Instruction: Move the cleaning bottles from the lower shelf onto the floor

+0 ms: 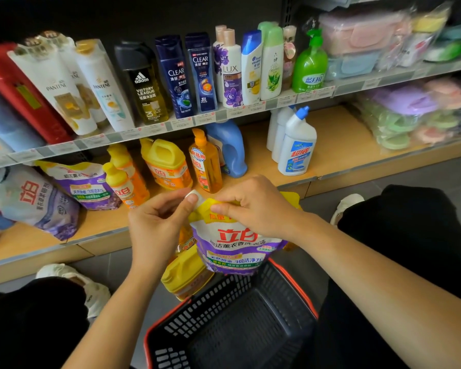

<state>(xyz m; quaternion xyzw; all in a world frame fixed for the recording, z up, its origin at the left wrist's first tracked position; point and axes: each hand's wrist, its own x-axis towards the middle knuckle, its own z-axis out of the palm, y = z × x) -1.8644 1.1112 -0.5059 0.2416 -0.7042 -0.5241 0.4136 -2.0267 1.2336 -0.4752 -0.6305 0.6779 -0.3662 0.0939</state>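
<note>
Both hands hold a purple and yellow detergent pouch (232, 243) upright in front of the lower shelf (338, 145). My left hand (157, 222) pinches its white cap at the top corner. My right hand (253, 206) grips the pouch's yellow top edge. A yellow jug (184, 275) lies on the floor below the pouch. On the lower shelf stand a yellow jug (165, 163), orange bottles (206, 161), a blue bottle (232, 147) and white toilet-cleaner bottles (297, 145). Two more pouches (85, 185) lean at the left.
A black basket with a red rim (232, 323) sits on the floor between my knees. The upper shelf (171, 123) carries shampoo bottles and a green pump bottle (310, 65). Bagged plastic goods (410, 110) fill the right. My white shoes (343, 206) rest on the grey floor.
</note>
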